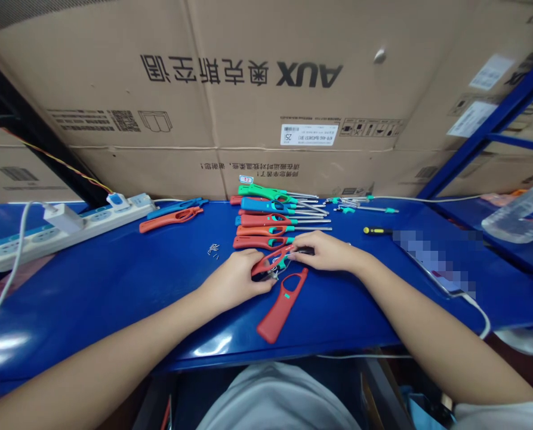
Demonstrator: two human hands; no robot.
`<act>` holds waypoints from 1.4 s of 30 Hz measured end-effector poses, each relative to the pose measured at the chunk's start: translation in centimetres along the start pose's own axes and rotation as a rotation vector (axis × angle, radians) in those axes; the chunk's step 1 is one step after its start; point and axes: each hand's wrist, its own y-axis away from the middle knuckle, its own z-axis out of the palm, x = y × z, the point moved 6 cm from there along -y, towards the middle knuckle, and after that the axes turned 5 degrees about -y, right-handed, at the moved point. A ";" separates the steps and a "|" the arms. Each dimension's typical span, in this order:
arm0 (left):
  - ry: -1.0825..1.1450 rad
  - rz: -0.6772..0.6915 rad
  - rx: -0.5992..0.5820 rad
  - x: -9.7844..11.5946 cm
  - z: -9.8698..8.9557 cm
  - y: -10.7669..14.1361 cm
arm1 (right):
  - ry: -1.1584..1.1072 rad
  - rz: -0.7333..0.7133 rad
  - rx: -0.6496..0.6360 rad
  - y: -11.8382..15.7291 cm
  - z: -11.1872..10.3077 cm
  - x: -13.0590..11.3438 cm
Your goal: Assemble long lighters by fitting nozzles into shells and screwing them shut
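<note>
Left hand [242, 278]: thumb and fingers pinched on the left end of a red lighter handle piece [266, 261], held just above the table at centre, small metal and teal inner parts [283, 261] exposed between the hands. Right hand [322, 251]: fingers closed about a slim dark item [305, 251] at the piece's right end; its exact nature is too small to tell. Just near of the hands: one loose red shell [279, 313], flat, slanted, close to the table's near edge. Left and slightly far of the left hand: a scatter of small metal pieces [213, 249], apparently screws. Far of the hands: a row of lighters [262, 220], red, orange, blue and green, metal tubes pointing right. Far right: loose metal rods [376, 209] with teal fittings; nearer, a yellow-and-black screwdriver [377, 230] and a phone [434, 266] on a white cable. Far left: blue and orange handle parts [171, 220] beside a white power strip [96, 222]. Risks, as judged: a slackened left pinch could let the inner parts slip out; a sweep of the left hand could scatter the metal pieces; a nudge from either forearm could push the loose shell over the near edge.
</note>
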 end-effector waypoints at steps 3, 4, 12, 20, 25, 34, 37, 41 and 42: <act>-0.049 0.035 -0.034 0.1 0.0 0.1 | -0.005 0.023 -0.027 0.0 -0.1 0.2; -0.067 0.047 -0.049 0.1 0.0 0.2 | -0.013 0.027 -0.032 0.0 -0.2 0.2; -0.114 0.083 -0.060 -0.1 -1.5 0.3 | -0.120 0.010 -0.017 0.2 -1.6 0.3; 0.006 0.025 -0.141 -1.1 -3.3 0.3 | -0.150 0.138 0.291 2.3 -7.4 3.2; 0.157 0.001 -0.238 1.6 -0.6 1.4 | -0.058 0.272 0.507 4.2 -12.5 7.5; 0.252 -0.003 -0.071 2.4 1.2 1.4 | 0.347 0.482 0.608 6.0 -15.1 13.0; 0.401 -0.065 0.032 1.6 0.9 0.7 | 0.301 0.271 0.672 4.4 -12.8 8.2; 0.671 -0.165 0.059 0.9 1.2 0.3 | 0.098 0.005 0.099 1.7 -4.9 0.9; 0.734 -0.190 0.055 0.8 1.3 0.2 | 0.100 -0.009 -0.035 1.5 -3.0 -0.2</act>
